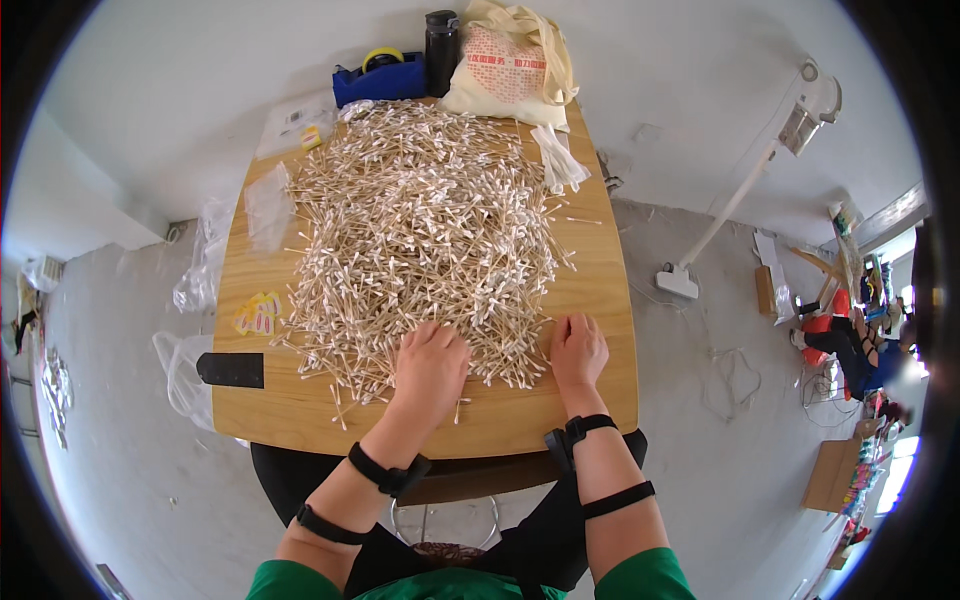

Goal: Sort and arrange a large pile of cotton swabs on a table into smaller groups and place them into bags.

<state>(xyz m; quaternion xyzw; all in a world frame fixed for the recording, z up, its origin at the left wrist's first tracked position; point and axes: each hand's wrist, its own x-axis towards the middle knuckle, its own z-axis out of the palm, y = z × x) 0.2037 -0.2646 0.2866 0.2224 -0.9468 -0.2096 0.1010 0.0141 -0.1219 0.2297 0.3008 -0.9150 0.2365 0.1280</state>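
Note:
A large heap of cotton swabs [420, 230], with pale wooden sticks and white tips, spreads over the wooden table [600, 400]. At the near edge of the heap rests my left hand [433, 368], its fingers curled down against the swabs; what lies inside them is hidden. My right hand [578, 350] is closed like a fist on bare wood just right of the heap. Its palm side is out of sight, so I cannot tell whether it holds anything. A few loose swabs lie apart from the heap near my left wrist.
At the far edge stand a blue tape dispenser [380, 80], a black bottle [441, 52] and a cream tote bag [510, 70]. White strips [560, 158] lie at right. Clear bags [268, 208], yellow labels [258, 313] and a black strip [230, 369] line the left side. Someone sits far right.

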